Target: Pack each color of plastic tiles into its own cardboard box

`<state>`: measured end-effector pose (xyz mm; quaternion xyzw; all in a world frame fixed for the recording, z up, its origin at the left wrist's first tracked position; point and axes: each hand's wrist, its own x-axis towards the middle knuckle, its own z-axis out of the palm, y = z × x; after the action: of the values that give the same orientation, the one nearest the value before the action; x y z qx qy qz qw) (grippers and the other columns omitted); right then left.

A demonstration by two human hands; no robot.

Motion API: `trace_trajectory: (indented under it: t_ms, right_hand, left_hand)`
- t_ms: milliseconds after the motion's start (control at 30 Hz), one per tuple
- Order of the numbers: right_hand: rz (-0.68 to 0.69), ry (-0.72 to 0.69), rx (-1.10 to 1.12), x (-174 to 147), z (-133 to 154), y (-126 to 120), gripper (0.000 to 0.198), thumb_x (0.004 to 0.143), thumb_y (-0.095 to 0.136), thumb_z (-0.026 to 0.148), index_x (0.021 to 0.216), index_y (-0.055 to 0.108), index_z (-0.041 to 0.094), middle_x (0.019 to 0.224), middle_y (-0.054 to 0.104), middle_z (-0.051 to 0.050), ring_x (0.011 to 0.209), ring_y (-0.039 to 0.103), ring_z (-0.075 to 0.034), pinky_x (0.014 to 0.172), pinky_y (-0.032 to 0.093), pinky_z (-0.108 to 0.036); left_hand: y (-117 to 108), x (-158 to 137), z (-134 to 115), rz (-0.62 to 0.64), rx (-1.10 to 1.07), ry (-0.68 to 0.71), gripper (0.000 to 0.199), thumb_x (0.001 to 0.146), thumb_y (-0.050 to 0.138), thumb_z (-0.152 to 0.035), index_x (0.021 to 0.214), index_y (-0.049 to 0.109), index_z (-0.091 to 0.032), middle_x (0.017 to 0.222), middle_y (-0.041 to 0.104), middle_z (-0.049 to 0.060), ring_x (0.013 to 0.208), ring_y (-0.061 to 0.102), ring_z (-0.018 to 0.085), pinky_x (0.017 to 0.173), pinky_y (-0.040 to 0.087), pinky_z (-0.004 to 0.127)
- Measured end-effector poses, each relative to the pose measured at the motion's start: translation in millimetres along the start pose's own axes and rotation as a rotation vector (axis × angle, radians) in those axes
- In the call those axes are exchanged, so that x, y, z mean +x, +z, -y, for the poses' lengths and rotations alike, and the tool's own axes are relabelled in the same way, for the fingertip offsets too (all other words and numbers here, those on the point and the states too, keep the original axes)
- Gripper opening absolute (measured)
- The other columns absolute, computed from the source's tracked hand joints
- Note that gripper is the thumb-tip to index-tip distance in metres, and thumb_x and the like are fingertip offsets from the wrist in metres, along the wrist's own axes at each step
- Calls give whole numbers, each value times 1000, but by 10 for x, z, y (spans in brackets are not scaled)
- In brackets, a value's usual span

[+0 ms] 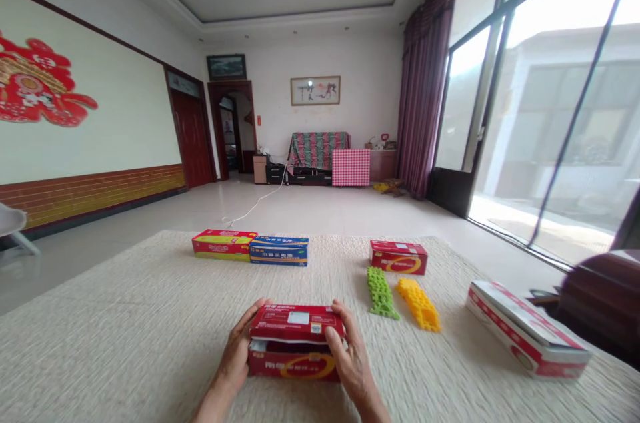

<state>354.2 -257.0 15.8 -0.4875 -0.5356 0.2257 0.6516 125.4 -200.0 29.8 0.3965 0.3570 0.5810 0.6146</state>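
Note:
A red cardboard box sits on the cream table cover right in front of me. Its printed lid flap is slightly raised, leaving a dark gap along the front. My left hand is closed around the box's left end, its fingers along the side. On the right end, my right hand grips the box, with the thumb on the lid's front corner. What lies inside the box cannot be made out.
Farther back stand a red-and-yellow box, a blue box and another red box. A green textured plastic piece and a yellow one lie to the right. A white-and-red box rests near the right edge.

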Motion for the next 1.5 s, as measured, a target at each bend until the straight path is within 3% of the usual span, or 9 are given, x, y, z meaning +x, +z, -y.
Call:
trace_trajectory:
  t_ms: [200,433,633,767,933,1233,1400,1500]
  right_hand:
    - [-47,-39,91,22,-121,41,44,79,63,41,119,60,22,126,60,-11,116,57,-28,89,53,-36]
    - [-36,-42,123,-6,-269,85,45,80,64,41,121,58,25,135,54,-10,120,54,-28,89,52,-34]
    - [-41,-85,41,34,-267,-24,45,79,64,41,120,59,25,136,53,-9,121,53,-29,88,53,-34]
    - [-120,-125,-29,48,-302,-59,41,82,61,40,119,58,25,137,52,-10,126,48,-29,99,46,-41]
    - [-309,-126,-48,68,-470,130,39,86,51,46,119,54,24,143,43,-11,131,41,-31,106,37,-47]
    - [-223,-118,-41,556,-679,334,38,87,50,41,119,54,23,140,47,-9,130,43,-27,108,35,-42]
    - [-189,-140,1,575,-758,332,35,86,51,36,119,54,23,143,44,-9,131,42,-27,108,35,-43]
    - [-133,-130,-3,545,-686,266,35,87,52,36,119,54,23,145,41,-10,132,40,-28,107,36,-44]
  left_hand:
    - [28,-28,-36,-25,27,-26,56,69,73,-42,119,62,-22,123,65,6,116,58,27,97,48,39]
    - [-5,-27,-88,-171,-18,0,40,80,59,-43,112,66,-21,129,60,6,128,48,26,111,33,45]
    - [72,32,24,-4,413,223,44,77,62,-48,112,67,-22,138,52,4,136,35,27,118,18,43]
    - [231,220,141,14,463,256,38,76,61,-46,104,70,-22,137,53,5,134,39,30,116,23,46]
    - [255,488,297,39,445,292,30,73,62,-41,94,72,-21,133,56,7,130,42,32,113,29,47]
    - [212,948,321,-52,471,368,30,69,64,-40,93,71,-22,133,56,7,130,43,33,112,31,48]
    - [180,986,346,-58,483,369,31,70,63,-43,92,71,-23,134,55,6,131,42,32,111,31,47]
    - [135,967,246,-4,623,420,30,73,62,-43,94,72,-24,134,55,6,130,43,32,113,29,46]
